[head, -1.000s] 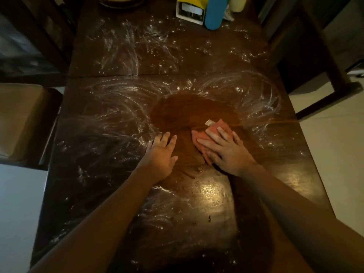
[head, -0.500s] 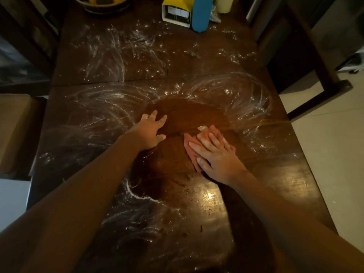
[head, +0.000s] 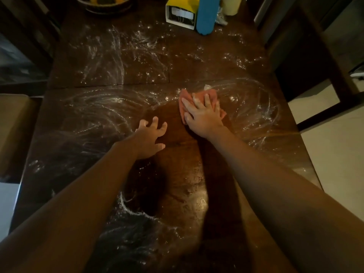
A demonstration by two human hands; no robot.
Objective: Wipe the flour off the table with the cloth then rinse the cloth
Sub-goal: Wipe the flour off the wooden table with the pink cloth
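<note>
the wiping step is judged to be in hand, and the rinse is not yet reached. the pink cloth [head: 211, 94] is pressed flat to the table [head: 183, 174] under the right hand [head: 202, 115], whose fingers are spread and laid straight over it; nothing is pinched or bunched. the cloth is found at the far edge of a dark wiped patch near the middle of the table, just short of the seam that crosses the top. the left hand [head: 150, 138] is braced on the wood beside that patch, its fingers splayed and slightly bent, with nothing held.

flour [head: 110, 56] is seen in white swirls beyond the seam, in arcs to the right and left of the cloth, and in a curl near the front edge, so most of the surface is judged unwiped. a yellow box [head: 183, 14] and a blue bottle [head: 206, 16] are stood at the far end. for the next move, firm flat pressure is called for, with the cloth swept into the arcs just beside it and the loosened flour gathered, not scattered over the edge
</note>
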